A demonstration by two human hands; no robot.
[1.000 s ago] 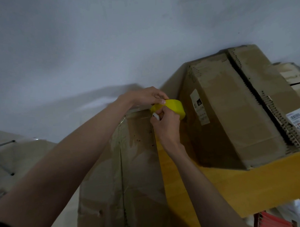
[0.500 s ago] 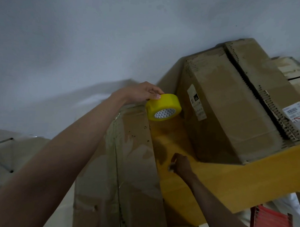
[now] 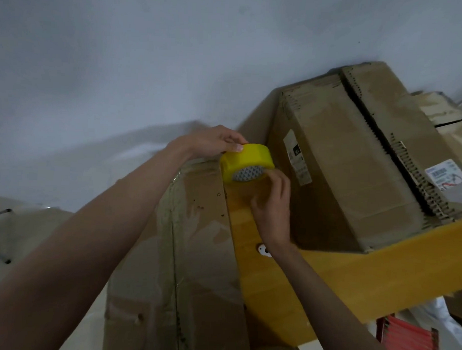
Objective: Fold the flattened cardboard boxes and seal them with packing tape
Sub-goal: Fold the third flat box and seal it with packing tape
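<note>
Head view, left hand (image 3: 212,142) gripping yellow tape roll (image 3: 247,162), right hand (image 3: 272,202) fingers pinching its lower edge

Matt brown cardboard box (image 3: 195,252) under glossy clear tape (wrinkled), beside a smooth yellow plastic-looking tape roll (image 3: 245,159)

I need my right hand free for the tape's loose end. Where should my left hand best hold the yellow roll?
Probably just as the left hand holds it now: from above, across the tape roll's curved yellow band. The roll tilts its honeycomb core face down toward the right hand, so a top grip should keep that underside clear.
</note>
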